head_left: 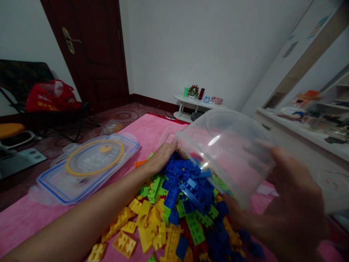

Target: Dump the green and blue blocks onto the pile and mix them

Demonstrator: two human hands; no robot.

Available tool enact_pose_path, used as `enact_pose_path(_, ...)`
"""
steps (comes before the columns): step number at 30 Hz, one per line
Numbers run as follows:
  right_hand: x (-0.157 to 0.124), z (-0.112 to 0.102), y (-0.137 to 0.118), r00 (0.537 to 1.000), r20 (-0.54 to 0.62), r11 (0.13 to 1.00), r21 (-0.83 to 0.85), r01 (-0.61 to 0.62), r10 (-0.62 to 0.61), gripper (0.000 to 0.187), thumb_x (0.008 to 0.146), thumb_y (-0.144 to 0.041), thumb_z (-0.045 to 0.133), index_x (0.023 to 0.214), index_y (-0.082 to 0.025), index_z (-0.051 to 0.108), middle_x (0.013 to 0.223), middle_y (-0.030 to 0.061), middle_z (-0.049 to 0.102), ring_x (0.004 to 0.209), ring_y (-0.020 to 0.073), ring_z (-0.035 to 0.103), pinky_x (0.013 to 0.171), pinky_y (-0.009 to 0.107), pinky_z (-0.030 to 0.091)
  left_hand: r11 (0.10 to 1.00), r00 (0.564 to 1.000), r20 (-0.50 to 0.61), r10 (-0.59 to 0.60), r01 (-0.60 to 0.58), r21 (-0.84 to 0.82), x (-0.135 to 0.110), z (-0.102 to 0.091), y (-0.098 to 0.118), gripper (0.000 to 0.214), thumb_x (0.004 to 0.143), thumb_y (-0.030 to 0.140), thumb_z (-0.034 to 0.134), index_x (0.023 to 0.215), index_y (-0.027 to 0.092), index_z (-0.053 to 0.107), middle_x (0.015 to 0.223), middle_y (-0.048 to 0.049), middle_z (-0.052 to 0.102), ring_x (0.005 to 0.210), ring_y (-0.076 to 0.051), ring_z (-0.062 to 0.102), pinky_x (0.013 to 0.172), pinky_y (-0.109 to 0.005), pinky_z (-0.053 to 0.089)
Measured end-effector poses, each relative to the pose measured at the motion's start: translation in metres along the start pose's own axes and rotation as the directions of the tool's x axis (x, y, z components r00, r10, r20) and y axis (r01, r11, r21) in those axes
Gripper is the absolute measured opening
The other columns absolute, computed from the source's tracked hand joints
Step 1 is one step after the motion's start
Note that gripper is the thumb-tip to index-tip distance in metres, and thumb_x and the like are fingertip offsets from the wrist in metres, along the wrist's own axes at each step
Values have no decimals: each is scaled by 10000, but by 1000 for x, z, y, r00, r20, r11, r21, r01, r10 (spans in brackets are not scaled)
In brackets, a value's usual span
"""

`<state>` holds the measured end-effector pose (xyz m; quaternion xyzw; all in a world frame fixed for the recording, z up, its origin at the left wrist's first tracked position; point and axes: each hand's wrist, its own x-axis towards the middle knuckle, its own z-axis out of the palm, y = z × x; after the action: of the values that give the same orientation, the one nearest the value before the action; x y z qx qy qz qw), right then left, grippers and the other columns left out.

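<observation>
A clear plastic container (pixel 231 134) is tipped on its side above a heap of toy building blocks, its mouth facing down toward them. My left hand (pixel 167 154) grips the container's rim at the near left. On the far right, my right hand (pixel 291 203) holds the container's side and edge, its fingers partly blurred. Blue building blocks (pixel 188 178) lie heaped under the mouth. Around them spread green building blocks (pixel 195 227) and yellow building blocks (pixel 148 222), with some red ones partly hidden among them.
Left of the heap, clear lids with a blue seal (pixel 51 187) lie stacked, a yellow ring (pixel 71 171) on top. A pink cloth (pixel 152 127) covers the surface. Beyond are a low white table (pixel 196 102), a chair with a red bag (pixel 51 96), and a cluttered shelf unit (pixel 289 127).
</observation>
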<state>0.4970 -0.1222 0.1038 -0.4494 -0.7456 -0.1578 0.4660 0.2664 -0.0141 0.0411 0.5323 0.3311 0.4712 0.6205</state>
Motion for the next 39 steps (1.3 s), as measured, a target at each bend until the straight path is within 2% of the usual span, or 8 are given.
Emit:
enact_pose_path(5,0,0,-2,999,-30,999,-38,-13,12,1014,468,-378,820,1371,-248,379,1286,140,512,1073,372,564,850,560,505,973,983,42,181,-185,137,-4,5,12,443,809,527,502,983,176,709,1064,-63,686,1092,-295,549,965,-385,385)
enact_pose_path(12,-2,12,-15,986,-98,977,183,-113,132,850,674,-442,684,1399,-221,299,1336,171,452,1159,365,507,783,534,539,859,937,203,284,-343,380,-9,9,27,421,828,488,522,1090,195,673,1150,-63,653,1040,-263,585,920,-350,414)
enact_pose_path(16,-8,19,-14,985,-18,962,222,-162,170,946,633,-478,732,1417,-227,263,1383,176,402,1212,372,458,822,547,518,841,940,164,299,-341,419,-13,15,30,353,862,421,482,919,170,724,1017,-57,698,946,-240,621,861,-312,436)
enact_pose_path(20,-5,16,-14,978,72,936,284,-209,197,899,668,-492,706,1419,-260,268,1444,155,328,1251,369,421,825,524,528,914,958,-81,274,-233,332,-6,6,32,369,847,417,477,934,135,698,835,-79,713,744,-212,646,698,-302,486)
enact_pose_path(24,6,5,-15,962,-27,877,419,-235,271,730,741,-325,665,1388,-287,329,1421,135,372,1188,340,502,774,467,569,938,899,-329,289,-198,285,17,-24,49,350,814,392,509,1004,125,631,715,-74,685,572,-175,626,540,-275,482)
enact_pose_path(27,11,-2,-15,948,-93,863,446,-235,306,627,741,-225,656,1325,-266,430,1350,134,460,1071,310,596,723,408,595,960,883,-420,209,-103,261,41,-57,65,296,798,274,503,1051,139,577,661,-51,673,502,-147,610,499,-250,474)
enact_pose_path(33,13,-7,-13,931,-66,840,458,-292,360,617,711,-206,681,1289,-236,466,1334,153,479,959,297,650,618,366,610,882,805,-572,-155,373,286,74,-114,65,149,768,162,527,894,89,561,524,-101,646,444,-162,602,492,-249,472)
enact_pose_path(39,15,-11,-2,902,-161,859,409,-309,401,592,724,-231,688,1281,-230,486,1281,147,534,865,261,677,610,343,584,819,745,-626,-230,496,289,77,-145,57,125,772,169,541,862,86,567,473,-106,624,406,-183,587,456,-254,451)
